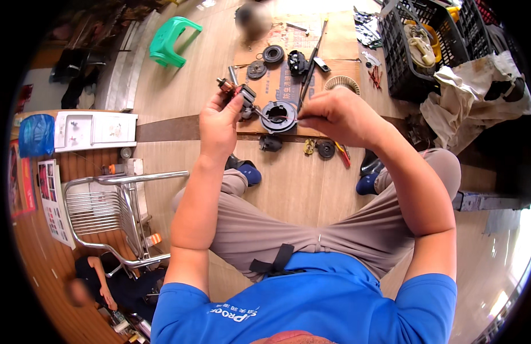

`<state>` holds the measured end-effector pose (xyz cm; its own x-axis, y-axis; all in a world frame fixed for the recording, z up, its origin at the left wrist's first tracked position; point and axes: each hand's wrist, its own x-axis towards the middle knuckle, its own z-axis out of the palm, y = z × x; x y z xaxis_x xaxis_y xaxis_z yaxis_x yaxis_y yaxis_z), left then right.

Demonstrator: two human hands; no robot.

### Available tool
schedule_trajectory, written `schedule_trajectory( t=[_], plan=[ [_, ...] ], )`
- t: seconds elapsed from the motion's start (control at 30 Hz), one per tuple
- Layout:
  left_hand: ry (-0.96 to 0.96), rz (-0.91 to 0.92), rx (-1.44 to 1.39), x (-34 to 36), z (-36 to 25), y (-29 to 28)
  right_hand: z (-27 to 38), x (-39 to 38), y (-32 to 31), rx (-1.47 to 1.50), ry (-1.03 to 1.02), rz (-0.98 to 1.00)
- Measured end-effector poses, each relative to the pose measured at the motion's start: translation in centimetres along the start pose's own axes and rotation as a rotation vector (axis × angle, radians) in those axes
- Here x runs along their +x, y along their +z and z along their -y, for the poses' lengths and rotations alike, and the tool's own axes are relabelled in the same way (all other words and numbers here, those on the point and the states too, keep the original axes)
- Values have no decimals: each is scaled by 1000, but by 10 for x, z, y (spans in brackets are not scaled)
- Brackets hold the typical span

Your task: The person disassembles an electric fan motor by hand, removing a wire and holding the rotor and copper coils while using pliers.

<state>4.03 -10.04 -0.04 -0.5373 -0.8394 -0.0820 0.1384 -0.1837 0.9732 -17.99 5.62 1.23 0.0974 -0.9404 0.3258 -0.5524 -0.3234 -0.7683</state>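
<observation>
My left hand is closed around a motor rotor with a copper-coloured end, held above the cardboard. To its right, my right hand is pinched beside a round grey motor housing with an open centre. Whatever its fingertips hold, if anything, is too small to make out. Just below the housing lies a black cylindrical part. A brass-coloured piece, a dark disc and red-and-yellow pliers are nearer to me. Beyond my right hand sits a pale finned ring.
Cardboard on the floor carries a black ring, a grey disc and a black block-like part. A green stool stands far left, black crates far right. Another person sits beyond a metal chair.
</observation>
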Motion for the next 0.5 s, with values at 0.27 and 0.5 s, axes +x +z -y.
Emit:
schedule_trajectory(
  t=[0.27, 0.5],
  plan=[
    [-17, 186, -426, 12, -25, -28, -32, -1, 9, -311, 239, 149],
    [54, 304, -263, 5, -22, -16, -36, -3, 18, -36, 253, 373]
  ],
)
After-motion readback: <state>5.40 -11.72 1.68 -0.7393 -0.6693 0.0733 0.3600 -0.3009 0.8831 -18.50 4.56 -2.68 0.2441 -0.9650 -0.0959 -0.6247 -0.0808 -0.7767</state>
